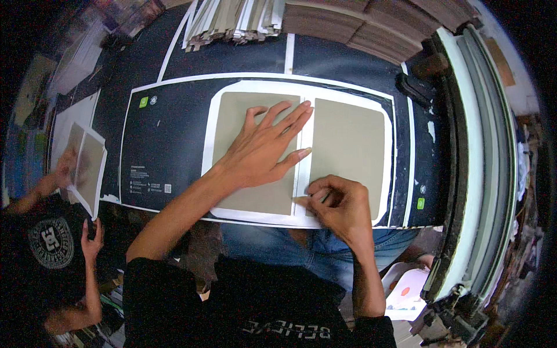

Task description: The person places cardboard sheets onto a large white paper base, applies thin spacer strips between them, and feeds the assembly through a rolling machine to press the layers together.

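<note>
A white sheet [210,136] with trimmed corners lies on a dark printed sheet, bearing two grey-beige boards side by side. My left hand [264,145] rests palm down with fingers spread over the left board [249,200], its fingertips reaching the narrow white gap [306,139]. To its right is the right board [351,136]. At the lower end of the gap, my right hand [341,203] is closed in a pinch, close over the boards' near edges. Whatever sits between its fingers is too small or hidden to make out.
Several narrow board strips [235,23] are piled at the back, beside stacked brown boards [348,26]. A long roller machine [473,151] borders the right side. A black tool [413,90] lies near it. At left, a co-worker's hands [65,168] hold a framed board piece [90,168].
</note>
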{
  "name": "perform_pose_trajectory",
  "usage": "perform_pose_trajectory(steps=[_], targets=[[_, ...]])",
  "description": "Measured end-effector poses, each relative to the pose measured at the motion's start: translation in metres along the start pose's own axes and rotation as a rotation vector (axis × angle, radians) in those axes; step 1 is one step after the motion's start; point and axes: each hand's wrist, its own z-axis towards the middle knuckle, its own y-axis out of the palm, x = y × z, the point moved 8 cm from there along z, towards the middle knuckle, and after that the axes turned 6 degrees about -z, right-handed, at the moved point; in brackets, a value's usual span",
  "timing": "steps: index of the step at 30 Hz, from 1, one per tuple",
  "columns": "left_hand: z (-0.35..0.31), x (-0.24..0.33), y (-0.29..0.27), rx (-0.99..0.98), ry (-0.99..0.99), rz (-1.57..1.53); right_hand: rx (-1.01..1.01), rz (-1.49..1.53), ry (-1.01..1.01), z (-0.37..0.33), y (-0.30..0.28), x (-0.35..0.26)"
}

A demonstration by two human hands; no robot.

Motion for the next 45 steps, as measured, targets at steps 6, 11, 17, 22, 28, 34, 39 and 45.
perform_pose_trajectory(steps=[6, 11, 17, 22, 28, 34, 39, 45], targets=[[0.002, 0.003, -0.002, 0.008, 0.006, 0.03, -0.051, -0.04, 0.041, 0.001, 0.001, 0.0], [0.003, 0.002, 0.0, -0.019, -0.008, 0.019, -0.044, -0.02, 0.024, 0.005, 0.002, 0.003], [0.002, 0.003, -0.001, -0.016, 0.001, 0.007, -0.059, -0.025, -0.027, 0.004, 0.0, -0.006], [0.002, 0.003, 0.001, -0.015, 0.003, 0.051, -0.069, 0.0, 0.017, 0.005, 0.001, -0.004], [0.003, 0.005, -0.001, -0.037, 0.005, 0.133, -0.051, -0.064, -0.036, 0.001, 0.004, -0.002], [-0.004, -0.001, -0.009, 0.021, 0.008, -0.078, -0.025, 0.001, -0.086, -0.007, -0.007, -0.03], [-0.002, 0.001, -0.004, 0.01, 0.005, 0.025, -0.065, 0.042, -0.029, -0.005, -0.001, -0.014], [-0.002, 0.007, -0.006, -0.007, 0.009, 0.025, -0.047, -0.03, -0.034, -0.001, 0.0, -0.002]])
